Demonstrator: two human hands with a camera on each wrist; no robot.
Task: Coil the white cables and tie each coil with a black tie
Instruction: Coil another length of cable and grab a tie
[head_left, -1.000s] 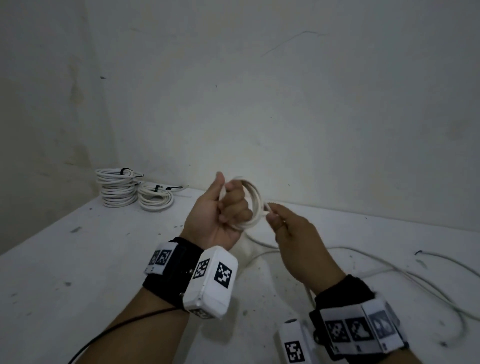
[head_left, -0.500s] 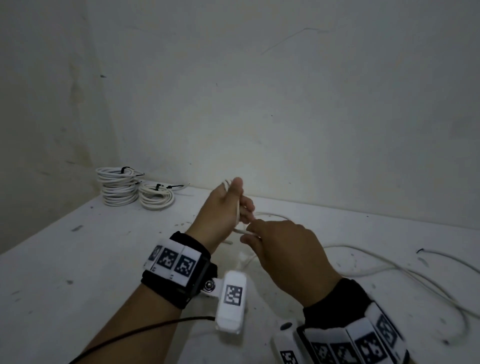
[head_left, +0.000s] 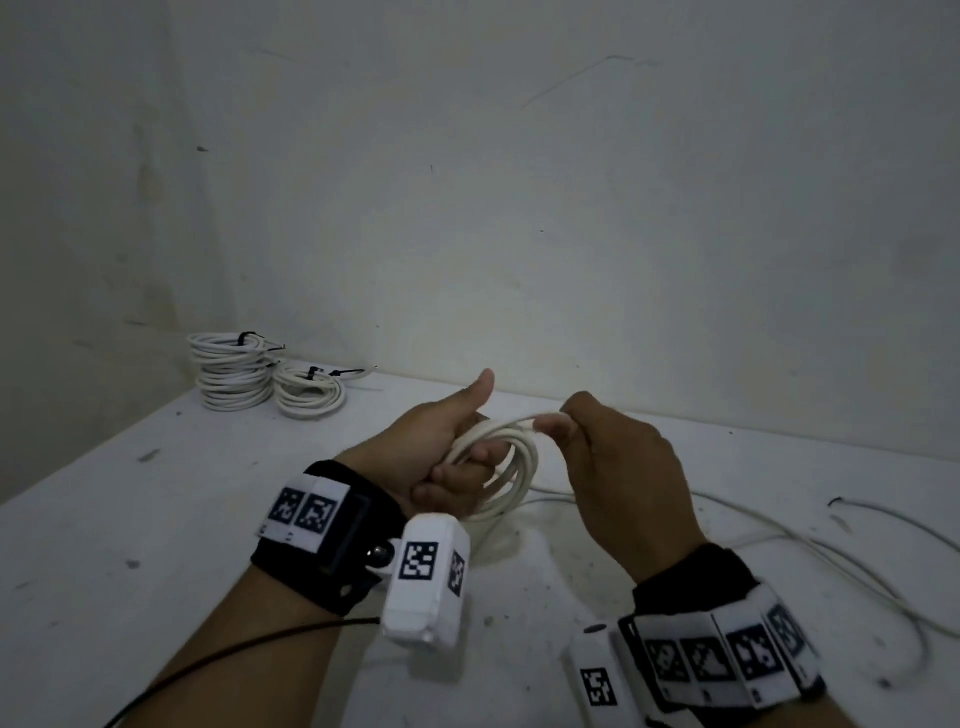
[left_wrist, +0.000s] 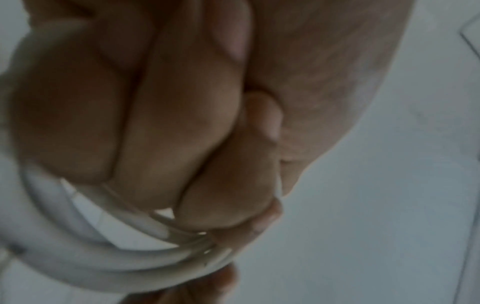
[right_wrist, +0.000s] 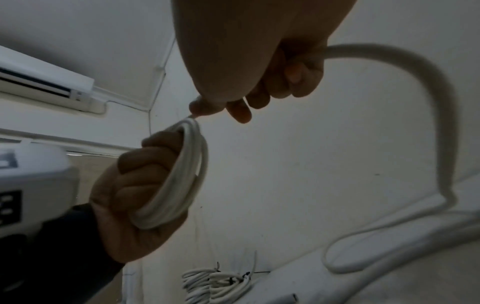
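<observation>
change: against the head views half a second and a second earlier, the left hand (head_left: 447, 452) had rolled thumb-up again and the coil (head_left: 511, 470) showed flat-on instead of edge-on; right hand (head_left: 618, 467) had swung from below the coil to its top edge
meaning: judged as one more turn being laid on; coiling not finished, plenty of slack left, no tie on this coil yet
left hand: fingers curled through the coil (right_wrist: 179, 174), gripping the stacked loops, thumb sticking up free
right hand: thumb and forefinger pinching the white cable (right_wrist: 389, 67) just beside the top of the coil; other fingers loosely curled
cable location: coil held in the air above the table (head_left: 156, 519), between the two hands; free length dropped from the right hand and trailed over the table to the right (head_left: 831, 561)
done coils: two stacks of tied coils (head_left: 234, 374) at the far left corner by the wall, black ties (head_left: 244, 339) on top, well apart from the hands
hidden: number of turns in the held coil unclear, loops overlapped; left wrist view blurred, mostly knuckles, only a coil arc (left_wrist: 78, 257) showing
cut off: cable's far end ran out of frame at right; a dark-tipped end (head_left: 834, 501) lay on the table, could not tell if same cable
not found: loose black tie for this coil not visible in any view
other: air conditioner (right_wrist: 44, 86) high on wall in right wrist view
</observation>
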